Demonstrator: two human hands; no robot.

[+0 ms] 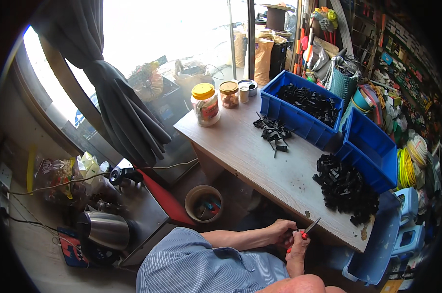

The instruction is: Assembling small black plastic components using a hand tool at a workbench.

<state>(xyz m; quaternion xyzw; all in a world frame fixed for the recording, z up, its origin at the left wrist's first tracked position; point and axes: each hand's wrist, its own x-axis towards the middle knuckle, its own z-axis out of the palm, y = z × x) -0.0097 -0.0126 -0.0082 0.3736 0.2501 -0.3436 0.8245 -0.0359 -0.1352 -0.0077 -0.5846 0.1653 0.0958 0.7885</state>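
The right hand [298,244] is curling closed around the red handles of a pair of scissors [305,235], and the blades are pointing up and outward, presumably so that the tip is staying clear of the body. The left hand [281,231] is meeting it with bent, nearly closed fingers, apparently pinching a small dark piece [293,230] too tiny to make out. Both hands are working just off the near edge of the desk [279,171], above the lap, probably because the forearms are finding an easy angle there.

A big pile of black parts [345,188] is lying close to that edge, likely to be within easy reach. A smaller heap of black parts [273,131] is lying farther up the desk. A blue bin [294,119] is holding more such parts at the back, its walls seemingly keeping them together, and a second blue bin [362,168] is standing beside the big pile. Two lidded jars, one yellow-topped [205,105], are sitting near the window end, well apart from the scissors.
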